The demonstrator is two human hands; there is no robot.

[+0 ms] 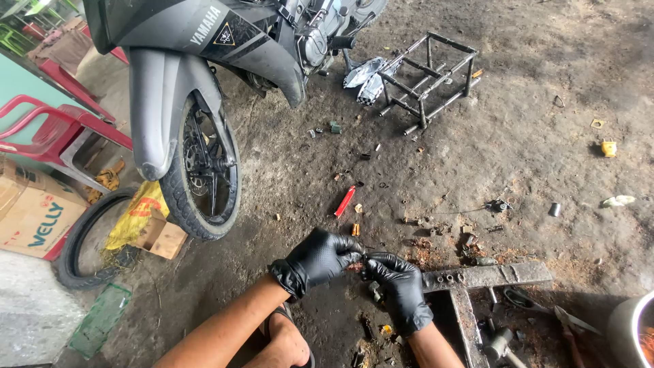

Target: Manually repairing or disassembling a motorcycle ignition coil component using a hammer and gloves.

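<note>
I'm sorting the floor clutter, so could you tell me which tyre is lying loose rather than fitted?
The bare tyre leaning by the cardboard box; the other tyre sits on the motorcycle's front wheel.

Both gloved hands, left hand [319, 260] and right hand [400, 286], pinch perhaps a small part [355, 266].

Grimy concrete floor [531, 123]; red lighter [345, 201], metal frame [429, 78], loose tyre [88, 238]

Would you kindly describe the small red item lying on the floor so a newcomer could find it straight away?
Start at the motorcycle's front wheel and look right across the dirty concrete floor. Just above the person's gloved left hand lies a red stick-shaped item, slanted. It is the only bright red piece among the small dark scraps around it.
</note>
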